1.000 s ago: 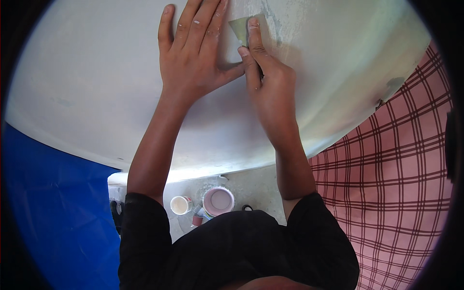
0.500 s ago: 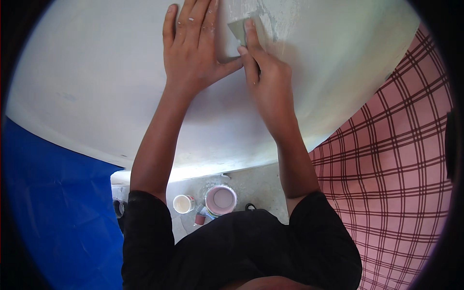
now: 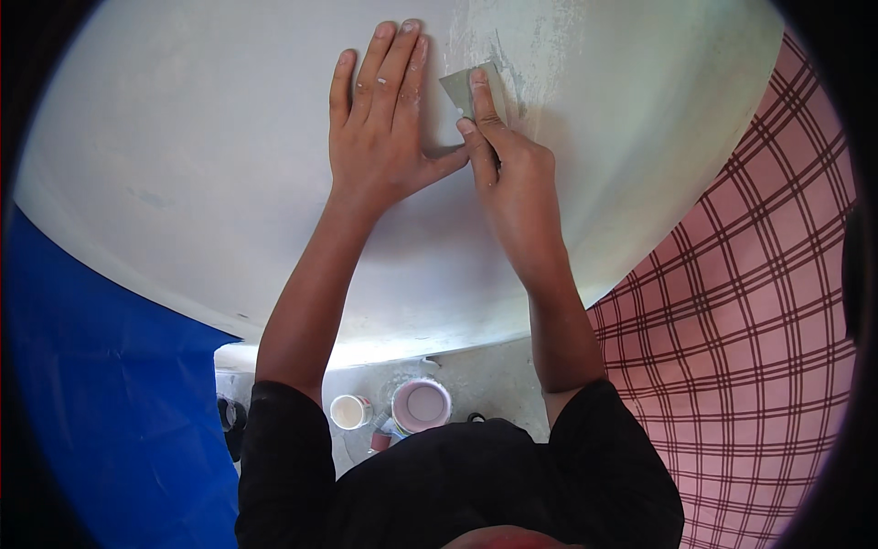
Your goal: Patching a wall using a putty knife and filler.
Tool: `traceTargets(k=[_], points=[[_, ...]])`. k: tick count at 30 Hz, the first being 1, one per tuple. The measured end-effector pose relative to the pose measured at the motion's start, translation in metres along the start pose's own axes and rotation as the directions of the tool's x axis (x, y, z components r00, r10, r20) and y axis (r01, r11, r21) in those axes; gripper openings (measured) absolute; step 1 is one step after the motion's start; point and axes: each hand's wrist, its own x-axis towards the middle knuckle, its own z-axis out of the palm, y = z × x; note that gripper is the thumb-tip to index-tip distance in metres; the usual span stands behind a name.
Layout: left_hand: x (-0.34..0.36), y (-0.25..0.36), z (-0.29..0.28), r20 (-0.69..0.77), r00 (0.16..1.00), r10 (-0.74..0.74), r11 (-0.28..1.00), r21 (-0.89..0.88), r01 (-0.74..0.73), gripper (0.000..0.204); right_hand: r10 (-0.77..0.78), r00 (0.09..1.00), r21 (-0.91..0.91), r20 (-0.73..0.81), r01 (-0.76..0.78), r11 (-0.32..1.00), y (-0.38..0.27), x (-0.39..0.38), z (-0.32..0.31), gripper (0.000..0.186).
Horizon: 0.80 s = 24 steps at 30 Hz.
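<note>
My right hand (image 3: 517, 169) is closed on a putty knife (image 3: 460, 89), its index finger stretched along the flat greenish-grey blade. The blade lies against the white wall surface (image 3: 229, 183), at the edge of a rough, streaky patch of filler (image 3: 530, 69). A small white speck shows on the blade near my thumb; the handle is hidden in my palm. My left hand (image 3: 380, 146) rests flat on the wall just left of the blade, fingers stretched upward and holding nothing. Its thumb reaches across to my right hand. White smears mark the left fingers.
On the floor below stand a small white tub (image 3: 349, 412) and a larger pinkish bucket (image 3: 422, 404). A brush-like tool with a reddish part (image 3: 380, 442) lies between them. A blue sheet (image 3: 110, 403) hangs at left, a pink checked cloth (image 3: 732, 348) at right.
Both hands and the putty knife appear lower in the view, and so does the filler patch, as the view itself has shifted. The grip and the flat left hand look unchanged.
</note>
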Motion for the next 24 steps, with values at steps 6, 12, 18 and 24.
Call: traceTargets(k=[6,12,18,24], points=[[0.013,-0.036,0.076,-0.641,0.755,0.137,0.874,-0.28,-0.396,0.118,-0.089,0.994,-0.004,-0.059,0.089,0.996,0.002,0.0,0.008,0.048],[0.001,-0.035,0.084,-0.598,0.792,0.122,0.866,-0.325,-0.379,0.117,-0.098,0.993,-0.01,-0.068,0.098,0.995,0.009,-0.004,0.008,0.048],[0.003,-0.034,0.075,-0.572,0.808,0.137,0.892,-0.284,-0.353,0.116,-0.123,0.988,0.035,-0.089,0.127,0.991,0.005,-0.003,0.008,0.048],[0.006,-0.033,0.075,-0.577,0.808,0.12,0.896,-0.288,-0.339,0.116,-0.104,0.992,0.031,-0.075,0.107,0.994,0.005,-0.001,0.008,0.047]])
